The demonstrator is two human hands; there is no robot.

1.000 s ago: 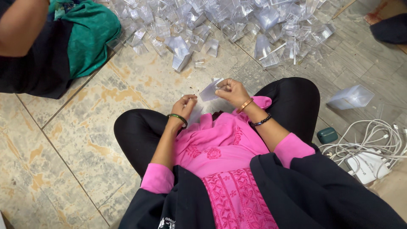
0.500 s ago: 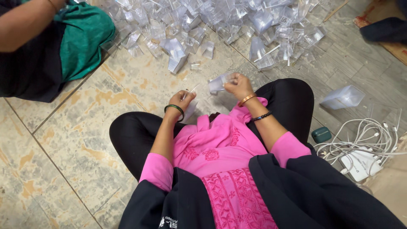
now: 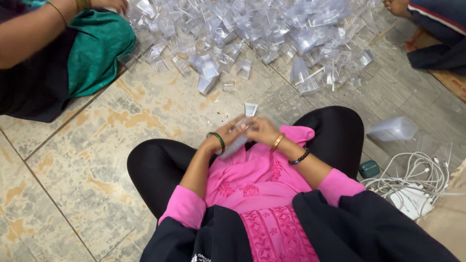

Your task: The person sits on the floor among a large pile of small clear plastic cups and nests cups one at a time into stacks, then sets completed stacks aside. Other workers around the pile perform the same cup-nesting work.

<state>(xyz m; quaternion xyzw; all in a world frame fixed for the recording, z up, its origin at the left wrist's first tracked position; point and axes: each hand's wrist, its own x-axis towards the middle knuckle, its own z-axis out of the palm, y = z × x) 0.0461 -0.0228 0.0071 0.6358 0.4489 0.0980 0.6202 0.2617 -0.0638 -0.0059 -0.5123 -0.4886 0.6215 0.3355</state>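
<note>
I've got a stack of clear plastic pieces (image 3: pixel 239 140) between my hands, low over my lap, and one small clear piece (image 3: pixel 250 109) pokes up above my fingertips. My left hand (image 3: pixel 228 133) is curled round the stack from the near side, fingers closed on it; my right hand (image 3: pixel 262 130) presses in from the other side, thumb and fingers pinching the top. A moment ago my hands were further out toward the floor with a single clear piece held up between them; now they've come in closer to my body and the pieces sit together as a bundle, so I'd judge the stack is being squared up, not started.

Beyond my knees lies the big heap of clear pieces (image 3: pixel 252 34) on the tiled floor (image 3: pixel 73 160). To my right, a clear tub (image 3: pixel 393 130), a small green case (image 3: pixel 369 169) and white cables (image 3: pixel 417 179). Another person's arm (image 3: pixel 34 34) rests at the far left.
</note>
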